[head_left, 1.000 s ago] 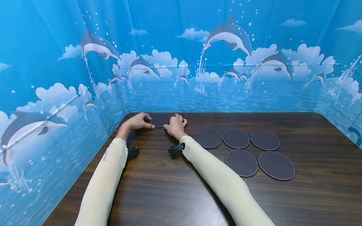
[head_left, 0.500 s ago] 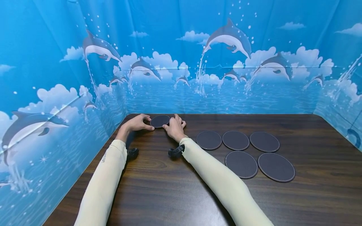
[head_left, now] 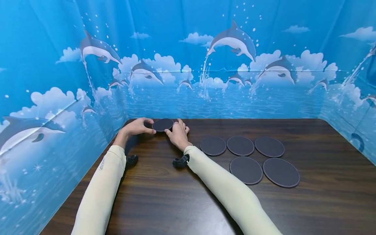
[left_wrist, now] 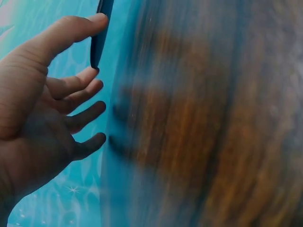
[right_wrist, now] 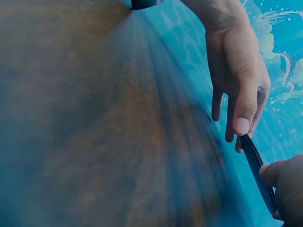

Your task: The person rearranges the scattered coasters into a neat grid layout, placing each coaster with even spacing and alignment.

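A dark round coaster point(head_left: 163, 125) with a stitched edge is held between both hands at the far left of the table. My left hand point(head_left: 136, 126) pinches its left edge between thumb and forefinger. From the opposite side, my right hand point(head_left: 178, 133) grips the right edge, thumb toward me. In the left wrist view the coaster point(left_wrist: 99, 40) appears edge-on, and the other left fingers spread loosely below it. The right wrist view shows the coaster point(right_wrist: 258, 174) spanning from the left thumb to the right thumb point(right_wrist: 279, 177).
Several matching coasters lie flat to the right in two rows: a back row with a middle coaster point(head_left: 240, 146), and a front pair with a left coaster point(head_left: 246, 170) and a right coaster point(head_left: 281, 172). A dolphin-print curtain point(head_left: 182, 94) borders the wooden table point(head_left: 158, 202) at back and sides.
The head view has turned slightly right, so everything sits a little further left in it. Both hands keep their hold on the coaster, almost unmoved.
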`<action>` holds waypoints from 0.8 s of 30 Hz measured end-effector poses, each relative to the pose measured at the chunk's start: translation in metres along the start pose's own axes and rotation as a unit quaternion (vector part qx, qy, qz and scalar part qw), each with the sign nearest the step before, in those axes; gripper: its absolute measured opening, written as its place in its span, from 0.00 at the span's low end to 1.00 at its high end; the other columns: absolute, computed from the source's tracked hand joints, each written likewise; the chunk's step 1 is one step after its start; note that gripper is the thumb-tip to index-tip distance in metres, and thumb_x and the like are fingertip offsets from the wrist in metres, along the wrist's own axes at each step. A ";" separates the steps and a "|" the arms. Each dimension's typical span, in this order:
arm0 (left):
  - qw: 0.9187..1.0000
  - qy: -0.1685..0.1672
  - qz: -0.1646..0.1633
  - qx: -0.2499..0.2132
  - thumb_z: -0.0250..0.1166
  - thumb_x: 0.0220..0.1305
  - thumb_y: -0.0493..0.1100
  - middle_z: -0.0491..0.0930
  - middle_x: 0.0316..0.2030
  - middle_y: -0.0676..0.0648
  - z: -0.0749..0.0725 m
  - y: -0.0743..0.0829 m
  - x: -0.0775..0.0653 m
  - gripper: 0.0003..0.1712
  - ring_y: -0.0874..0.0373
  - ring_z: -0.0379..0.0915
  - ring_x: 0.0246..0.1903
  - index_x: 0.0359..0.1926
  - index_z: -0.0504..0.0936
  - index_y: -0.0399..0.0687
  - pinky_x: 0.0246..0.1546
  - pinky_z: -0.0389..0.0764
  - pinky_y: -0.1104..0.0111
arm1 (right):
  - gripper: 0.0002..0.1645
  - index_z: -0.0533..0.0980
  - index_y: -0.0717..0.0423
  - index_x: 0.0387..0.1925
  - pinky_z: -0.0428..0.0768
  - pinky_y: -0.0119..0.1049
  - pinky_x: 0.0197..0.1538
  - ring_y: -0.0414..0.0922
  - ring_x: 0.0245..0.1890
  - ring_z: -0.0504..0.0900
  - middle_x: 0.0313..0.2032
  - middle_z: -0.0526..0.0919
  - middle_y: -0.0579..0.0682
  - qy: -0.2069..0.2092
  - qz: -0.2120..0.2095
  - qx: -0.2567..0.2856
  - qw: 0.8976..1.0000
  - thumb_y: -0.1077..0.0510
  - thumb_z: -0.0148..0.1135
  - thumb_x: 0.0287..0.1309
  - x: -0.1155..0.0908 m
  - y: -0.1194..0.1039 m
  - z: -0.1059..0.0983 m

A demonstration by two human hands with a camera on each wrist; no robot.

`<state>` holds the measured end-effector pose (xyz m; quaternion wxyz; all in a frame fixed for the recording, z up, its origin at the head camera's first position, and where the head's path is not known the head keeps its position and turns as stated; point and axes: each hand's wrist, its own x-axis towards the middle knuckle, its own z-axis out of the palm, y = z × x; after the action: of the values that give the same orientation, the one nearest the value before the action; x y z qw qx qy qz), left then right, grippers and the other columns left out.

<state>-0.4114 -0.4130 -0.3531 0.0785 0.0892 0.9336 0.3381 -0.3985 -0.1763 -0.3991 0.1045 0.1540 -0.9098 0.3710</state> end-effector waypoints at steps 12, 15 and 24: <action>0.999 0.004 0.038 0.002 0.77 0.60 0.50 0.62 0.71 0.35 -0.008 0.030 -0.013 0.44 0.36 0.55 0.69 0.69 0.68 0.35 0.65 0.60 0.39 | 0.28 0.80 0.63 0.55 0.57 0.53 0.67 0.54 0.70 0.62 0.71 0.65 0.58 0.036 -0.035 -0.018 0.999 0.44 0.66 0.69 -0.014 -0.007 -0.022; 0.997 0.009 0.059 0.038 0.76 0.60 0.50 0.62 0.71 0.35 -0.010 0.038 -0.018 0.42 0.36 0.57 0.69 0.68 0.70 0.34 0.65 0.61 0.39 | 0.28 0.79 0.64 0.56 0.56 0.54 0.67 0.54 0.71 0.61 0.71 0.65 0.58 0.051 -0.056 -0.019 0.997 0.45 0.67 0.68 -0.020 -0.011 -0.033; 0.994 0.012 0.088 0.063 0.76 0.60 0.57 0.63 0.70 0.38 0.005 0.067 -0.028 0.41 0.38 0.58 0.69 0.65 0.73 0.39 0.63 0.64 0.40 | 0.29 0.79 0.63 0.57 0.54 0.54 0.69 0.53 0.73 0.59 0.73 0.63 0.56 0.060 -0.074 -0.003 0.995 0.45 0.69 0.66 -0.040 -0.002 -0.074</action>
<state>-0.3756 -0.3661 -0.3112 0.0310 0.1717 0.9425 0.2851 -0.3548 -0.1176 -0.3581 0.1865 0.1976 -0.8893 0.3678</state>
